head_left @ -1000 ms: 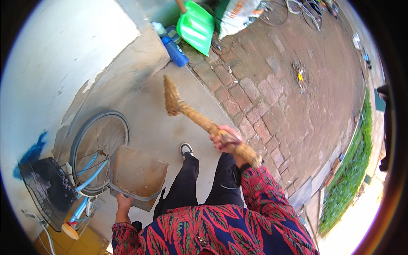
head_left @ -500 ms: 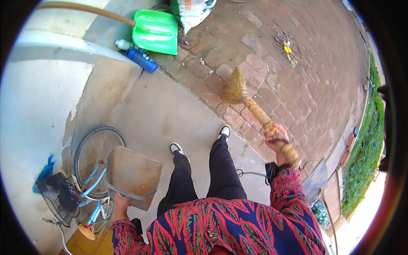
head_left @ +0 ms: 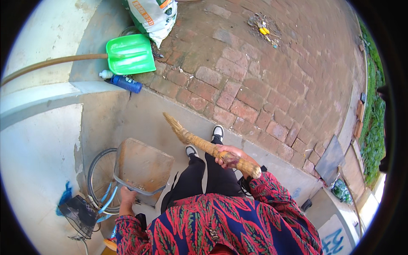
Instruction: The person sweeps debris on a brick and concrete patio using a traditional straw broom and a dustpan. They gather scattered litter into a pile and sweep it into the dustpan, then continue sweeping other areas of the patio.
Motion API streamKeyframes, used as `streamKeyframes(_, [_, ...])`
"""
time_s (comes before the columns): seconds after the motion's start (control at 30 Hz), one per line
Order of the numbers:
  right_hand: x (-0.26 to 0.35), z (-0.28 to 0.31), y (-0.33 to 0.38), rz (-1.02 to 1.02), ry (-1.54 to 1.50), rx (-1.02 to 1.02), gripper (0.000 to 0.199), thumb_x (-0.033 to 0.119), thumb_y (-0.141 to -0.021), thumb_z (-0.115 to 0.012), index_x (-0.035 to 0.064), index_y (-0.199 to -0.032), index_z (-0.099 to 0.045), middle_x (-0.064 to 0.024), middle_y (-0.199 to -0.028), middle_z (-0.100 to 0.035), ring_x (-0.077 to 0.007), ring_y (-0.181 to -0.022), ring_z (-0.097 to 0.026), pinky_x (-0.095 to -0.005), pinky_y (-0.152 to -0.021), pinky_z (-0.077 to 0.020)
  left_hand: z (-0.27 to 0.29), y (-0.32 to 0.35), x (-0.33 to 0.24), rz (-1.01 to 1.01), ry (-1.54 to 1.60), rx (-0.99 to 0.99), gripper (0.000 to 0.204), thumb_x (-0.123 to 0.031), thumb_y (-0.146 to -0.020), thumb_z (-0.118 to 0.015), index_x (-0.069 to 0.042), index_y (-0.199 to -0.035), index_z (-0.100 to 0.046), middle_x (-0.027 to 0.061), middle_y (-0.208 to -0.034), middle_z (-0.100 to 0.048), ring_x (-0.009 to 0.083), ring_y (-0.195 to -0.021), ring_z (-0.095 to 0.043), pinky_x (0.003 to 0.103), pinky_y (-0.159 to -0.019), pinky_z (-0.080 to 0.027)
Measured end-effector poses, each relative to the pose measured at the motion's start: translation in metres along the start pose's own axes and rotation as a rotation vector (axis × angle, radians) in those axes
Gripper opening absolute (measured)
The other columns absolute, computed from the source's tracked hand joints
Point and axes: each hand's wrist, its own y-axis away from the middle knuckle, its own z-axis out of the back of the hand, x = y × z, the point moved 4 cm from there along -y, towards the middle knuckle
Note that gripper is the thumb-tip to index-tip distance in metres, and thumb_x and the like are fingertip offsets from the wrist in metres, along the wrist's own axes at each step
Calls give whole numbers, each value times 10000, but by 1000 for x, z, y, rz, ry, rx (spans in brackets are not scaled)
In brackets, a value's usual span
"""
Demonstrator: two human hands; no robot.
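My right hand (head_left: 230, 155) is wrapped round the thick handle of a straw hand broom (head_left: 198, 141). The broom slants across in front of my legs, its bristles up to the left over the concrete, touching nothing that I can see. At lower left my left hand (head_left: 126, 195) grips the rim of a worn, dirt-stained dustpan (head_left: 143, 163); the fingers are partly hidden beneath it. The pan is held beside my leg, in front of a bicycle wheel (head_left: 92, 172). On the brick paving at the top lies a small pile of debris (head_left: 264, 30) with a yellow piece in it.
A green shovel (head_left: 129, 53) leans by the wall at upper left, beside a blue bottle (head_left: 126, 83) and a white sack (head_left: 158, 21). The bicycle's black basket (head_left: 79, 216) stands at lower left. Concrete meets brick paving (head_left: 229, 80) ahead; green plants (head_left: 374, 114) line the right.
The broom has swung left and nearer my body, from over the bricks to over the concrete. My view has turned, and my feet have moved closer together. Both hands keep their hold.
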Motion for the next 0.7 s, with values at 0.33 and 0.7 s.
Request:
streamKeyframes(0.33, [123, 63, 109, 355, -140, -303, 386, 193, -714, -484, 170, -1074, -348, -96, -699, -477, -148, -510, -488, -275, -415, -398, 0, -26, -17, 48, 32, -6, 170, 19, -537, -556, -53, -675, -488, 9, -607, -481, 104, -564, -461, 246, -529, -394])
streamKeyframes(0.7, [147, -72, 41, 236, 31, -234, 441, 220, -767, -456, 196, -1174, -290, -109, -742, -497, -150, -514, -493, -257, -409, -387, 9, -85, -31, 74, 221, -27, 196, 4, -532, -600, -44, -691, -495, 3, -623, -501, 113, -575, -482, 251, -554, -412])
